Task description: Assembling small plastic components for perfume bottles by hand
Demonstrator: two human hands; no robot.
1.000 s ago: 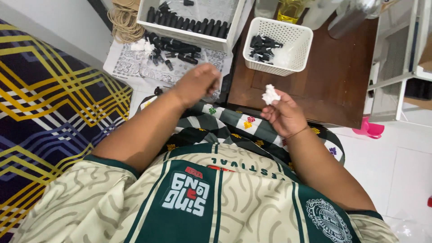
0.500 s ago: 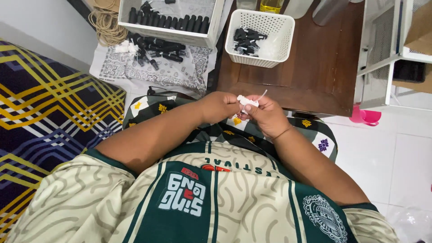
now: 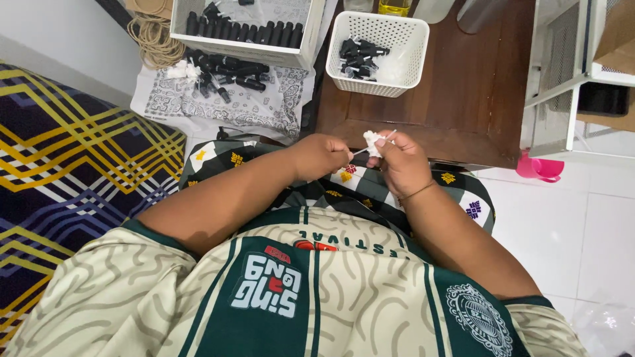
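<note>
Two hands meeting above the lap, left hand [image 3: 322,155] pinching one end of a thin white stick [image 3: 362,150], right hand [image 3: 399,158] closing its grip on a white cottony wad [image 3: 372,140] — just before the dark wooden desk [image 3: 463,99], white basket [image 3: 378,53] of black caps sitting on it.

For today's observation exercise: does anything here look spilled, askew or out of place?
Yes. Small black pieces lie scattered loose on the patterned cloth, outside the white tray where others stand in a neat row. A pink cup lies tipped on the floor. Both hands hold a white wad.
</note>
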